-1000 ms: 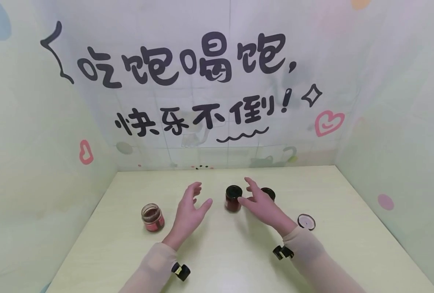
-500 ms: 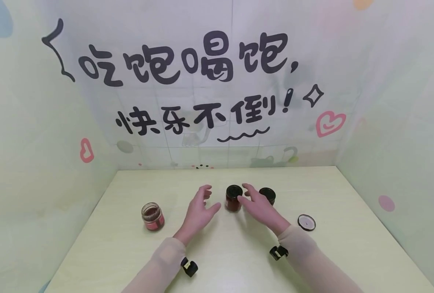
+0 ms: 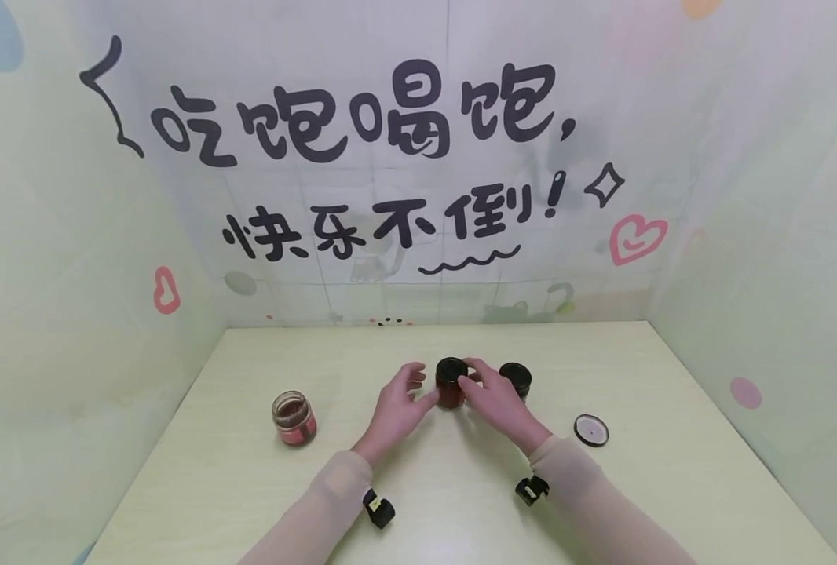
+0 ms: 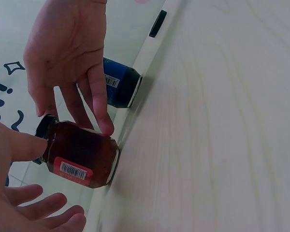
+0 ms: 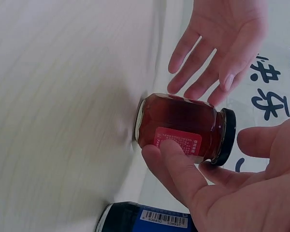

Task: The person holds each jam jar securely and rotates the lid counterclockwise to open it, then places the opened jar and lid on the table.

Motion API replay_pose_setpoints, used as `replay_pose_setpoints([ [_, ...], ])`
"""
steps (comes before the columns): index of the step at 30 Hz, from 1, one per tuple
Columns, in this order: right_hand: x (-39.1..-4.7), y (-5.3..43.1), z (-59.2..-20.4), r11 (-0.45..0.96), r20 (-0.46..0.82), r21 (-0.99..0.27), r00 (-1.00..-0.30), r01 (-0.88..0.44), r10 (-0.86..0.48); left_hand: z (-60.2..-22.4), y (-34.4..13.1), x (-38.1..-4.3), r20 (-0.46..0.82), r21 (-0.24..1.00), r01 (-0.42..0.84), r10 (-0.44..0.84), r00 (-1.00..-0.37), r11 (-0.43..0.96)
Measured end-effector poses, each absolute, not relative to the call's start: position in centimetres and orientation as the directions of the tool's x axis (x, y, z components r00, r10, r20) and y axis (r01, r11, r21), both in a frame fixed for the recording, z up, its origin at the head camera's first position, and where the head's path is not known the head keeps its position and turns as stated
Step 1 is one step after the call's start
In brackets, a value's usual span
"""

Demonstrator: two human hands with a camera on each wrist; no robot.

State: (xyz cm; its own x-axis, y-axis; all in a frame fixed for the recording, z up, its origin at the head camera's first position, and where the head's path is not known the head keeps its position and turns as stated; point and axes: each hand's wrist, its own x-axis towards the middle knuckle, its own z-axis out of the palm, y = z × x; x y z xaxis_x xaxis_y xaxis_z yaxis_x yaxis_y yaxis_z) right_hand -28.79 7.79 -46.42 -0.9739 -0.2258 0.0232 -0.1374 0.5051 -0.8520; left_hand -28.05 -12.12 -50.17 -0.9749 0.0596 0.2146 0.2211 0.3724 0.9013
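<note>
Black-lidded red jar (image 3: 450,392), upright on worktop (image 3: 433,502), my right hand (image 3: 498,402) touching it, loosely extended, my left hand (image 3: 397,404) spread just beside

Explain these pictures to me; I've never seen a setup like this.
There is no robot here: a person works with a bare left hand and right hand. The head pictures come from a camera worn on the head, looking forward and down. The other two come from a camera on each wrist, so the table looks tipped sideways.

On it stand an open glass jar on the left, a dark red jar with a black lid between the hands, and a blue-labelled jar beyond the right hand. A loose lid lies inside-up at the right.

Nothing is plainly gripped: both hands reach round the middle jar, with loosely extended fingers; exact contact is hard to judge.
</note>
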Motion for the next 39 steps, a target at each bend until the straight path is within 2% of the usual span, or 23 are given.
replay_pose_setpoints([
  [23, -29.14, 7.96, -47.01, 0.463, 0.049, -0.871, -0.967, -0.164, -0.249, -50.31, -11.39, -28.64, 0.215, 0.895, 0.232, 0.088, -0.973, 0.381],
  [33, -28.84, 7.86, -47.28, 0.477, 0.085, -0.856, -0.965, -0.198, -0.249, -50.61, -11.75, -28.80, 0.206, 0.905, 0.204, 0.035, -0.978, 0.374],
  [39, -28.74, 7.95, -47.27, 0.501, 0.116, -0.835, -0.962, -0.229, -0.247, -50.68, -11.85, -28.62, 0.242, 0.889, 0.231, 0.022, -0.970, 0.395],
])
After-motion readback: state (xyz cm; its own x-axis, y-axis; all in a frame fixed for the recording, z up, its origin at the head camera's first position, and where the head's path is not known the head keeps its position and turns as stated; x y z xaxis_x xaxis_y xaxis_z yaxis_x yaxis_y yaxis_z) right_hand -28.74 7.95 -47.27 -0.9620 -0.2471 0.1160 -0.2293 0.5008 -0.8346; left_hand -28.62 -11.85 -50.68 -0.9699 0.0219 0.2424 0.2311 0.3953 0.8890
